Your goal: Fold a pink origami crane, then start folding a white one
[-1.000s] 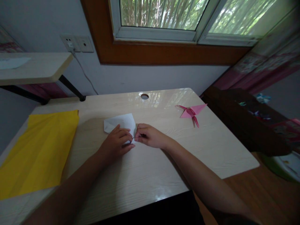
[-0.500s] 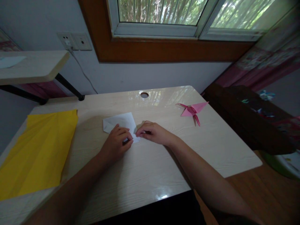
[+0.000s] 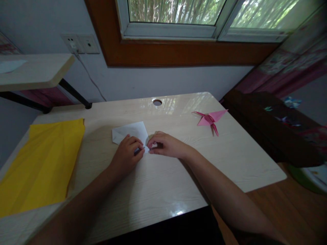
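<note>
A folded sheet of white paper (image 3: 131,130) lies flat on the table, its near right corner between my two hands. My left hand (image 3: 129,149) rests on the paper's near edge, with thumb and fingers closed at that corner. From the right, my right hand (image 3: 165,144) pinches the same corner between thumb and fingers. The fingers hide much of the corner, so its exact fold cannot be made out. Farther right lies a pink origami figure (image 3: 209,119) with pointed ends.
The pale wooden table (image 3: 163,190) has a round cable hole (image 3: 157,102) near its back edge. Yellow paper (image 3: 46,163) covers the left side. A raised shelf (image 3: 35,75) on black legs stands at the back left. A window (image 3: 173,12) is behind.
My right thumb has dropped a little away from its fingers, opening a gap at the paper's corner. My left hand and the paper stay almost in place.
</note>
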A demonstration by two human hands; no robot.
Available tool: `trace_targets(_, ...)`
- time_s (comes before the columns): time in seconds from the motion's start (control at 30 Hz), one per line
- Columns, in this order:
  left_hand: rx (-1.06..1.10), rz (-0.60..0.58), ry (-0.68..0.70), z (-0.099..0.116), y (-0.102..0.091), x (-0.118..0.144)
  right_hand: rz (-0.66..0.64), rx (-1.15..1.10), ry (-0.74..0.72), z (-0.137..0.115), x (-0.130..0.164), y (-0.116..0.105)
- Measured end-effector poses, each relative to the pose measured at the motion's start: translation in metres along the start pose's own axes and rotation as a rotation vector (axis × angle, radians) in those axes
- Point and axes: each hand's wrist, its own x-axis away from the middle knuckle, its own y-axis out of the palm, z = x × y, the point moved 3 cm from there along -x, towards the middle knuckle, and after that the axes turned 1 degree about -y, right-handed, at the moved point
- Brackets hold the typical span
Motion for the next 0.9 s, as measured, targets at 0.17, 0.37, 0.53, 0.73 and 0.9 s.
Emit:
trace_targets(0.17,-0.025,0.028,0.000,0.001,0.000,0.000,0.049,0.062,0.038,-0.002,-0.003,0.006)
trace_targets(0.37,-0.084,0.039,0.011,0.003,-0.001,0.000,0.060,0.126,0.035,-0.001,-0.004,0.012)
trace_targets(0.53,-0.082,0.042,0.013,0.003,-0.001,0.001,0.064,0.144,0.039,0.001,-0.004,0.015)
trace_targets(0.73,-0.078,0.041,0.037,0.002,0.000,0.002,0.055,0.158,0.046,-0.001,-0.005,0.014)
trace_targets(0.9,-0.091,0.013,0.030,0.001,0.001,0.004,0.054,0.161,0.045,-0.001,-0.004,0.014)
